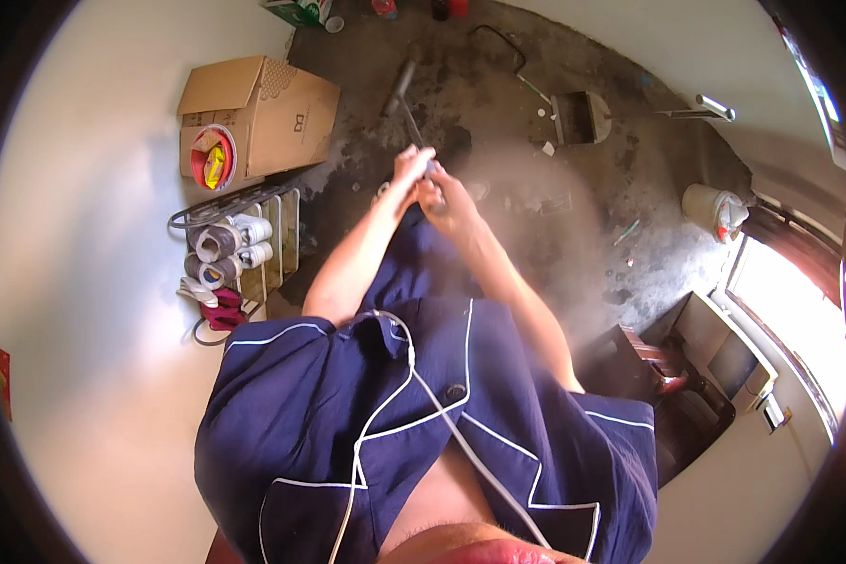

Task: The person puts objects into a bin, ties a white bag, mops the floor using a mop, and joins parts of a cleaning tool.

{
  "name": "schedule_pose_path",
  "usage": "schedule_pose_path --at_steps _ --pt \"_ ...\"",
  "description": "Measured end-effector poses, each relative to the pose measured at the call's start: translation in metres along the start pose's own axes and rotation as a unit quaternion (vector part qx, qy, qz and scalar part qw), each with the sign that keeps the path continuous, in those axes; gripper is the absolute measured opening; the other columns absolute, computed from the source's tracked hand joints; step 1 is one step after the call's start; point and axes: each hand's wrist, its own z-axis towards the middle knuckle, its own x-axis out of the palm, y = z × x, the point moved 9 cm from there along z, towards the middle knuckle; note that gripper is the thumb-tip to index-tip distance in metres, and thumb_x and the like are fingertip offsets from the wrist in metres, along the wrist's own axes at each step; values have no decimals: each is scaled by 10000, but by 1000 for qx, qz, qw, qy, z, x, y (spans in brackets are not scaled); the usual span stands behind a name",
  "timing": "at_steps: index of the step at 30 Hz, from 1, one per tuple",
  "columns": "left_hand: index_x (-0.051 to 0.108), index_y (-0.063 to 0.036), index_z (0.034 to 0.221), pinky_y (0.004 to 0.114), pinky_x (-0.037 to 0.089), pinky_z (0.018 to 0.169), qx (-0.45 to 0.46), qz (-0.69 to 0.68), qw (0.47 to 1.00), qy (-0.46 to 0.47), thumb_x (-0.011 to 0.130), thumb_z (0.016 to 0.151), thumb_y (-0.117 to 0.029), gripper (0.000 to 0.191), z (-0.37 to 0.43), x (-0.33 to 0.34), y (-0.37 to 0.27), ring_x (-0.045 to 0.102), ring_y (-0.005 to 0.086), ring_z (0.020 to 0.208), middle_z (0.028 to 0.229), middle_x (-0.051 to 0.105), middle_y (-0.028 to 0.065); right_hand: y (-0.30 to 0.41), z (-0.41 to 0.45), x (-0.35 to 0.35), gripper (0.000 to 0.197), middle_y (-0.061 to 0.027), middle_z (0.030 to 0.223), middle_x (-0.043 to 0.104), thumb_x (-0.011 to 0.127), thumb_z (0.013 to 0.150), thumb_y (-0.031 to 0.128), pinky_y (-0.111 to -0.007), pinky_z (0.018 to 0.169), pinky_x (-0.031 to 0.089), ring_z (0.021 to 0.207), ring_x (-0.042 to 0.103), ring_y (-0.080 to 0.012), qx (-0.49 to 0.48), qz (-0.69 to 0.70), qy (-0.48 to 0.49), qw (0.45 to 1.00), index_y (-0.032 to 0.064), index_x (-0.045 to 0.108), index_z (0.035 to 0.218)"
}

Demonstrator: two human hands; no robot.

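My left hand [410, 170] and my right hand [455, 199] are close together in front of me, both wrapped around the shaft of a long-handled broom [412, 125]. The left sits slightly higher in the picture than the right. Ahead of my hands the shaft runs to a narrow crosswise head [399, 93], blurred, over the dark, stained concrete floor [479, 92]. The handle's near end shows at my right hand. Small scraps lie scattered on the floor around it.
On the left are a cardboard box [296, 127], a red bin [213, 158] and a shoe rack [282, 225] with several shoes. A long-handled dustpan [578, 118] lies ahead right. Farther right stand a white bucket [705, 208] and dark wooden furniture [691, 423].
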Motion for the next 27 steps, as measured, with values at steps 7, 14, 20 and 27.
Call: schedule_pose_path --at_steps 7,14,20,27 --pt "283 -26 1118 331 451 360 -121 -101 987 37 563 838 -185 428 63 15 -68 543 209 494 709 563 139 57 82 54 73 -36 665 402 423 894 72 -160 374 333 516 394 -75 5 0 -35 999 121 381 859" --pt "367 19 838 359 474 388 -106 208 959 161 503 785 -72 172 147 82 -28 592 258 493 611 532 173 124 103 4 35 -13 653 439 419 910 125 -162 347 300 454 378 -63 -130 -48 -114 984 103 446 902" --pt "375 141 1002 319 437 401 -30 408 875 258 510 782 -86 344 116 142 2 565 194 543 659 545 157 111 35 0 212 1 629 398 418 926 209 -137 340 263 451 334 -37 -109 249 -124 954 0 426 890" --pt "335 128 1179 326 442 424 -225 383 776 448 523 800 -112 486 58 173 -3 595 204 581 709 590 158 100 13 28 214 -3 632 402 384 938 238 -156 357 290 463 351 -49 -216 325 -112 914 33 420 890"
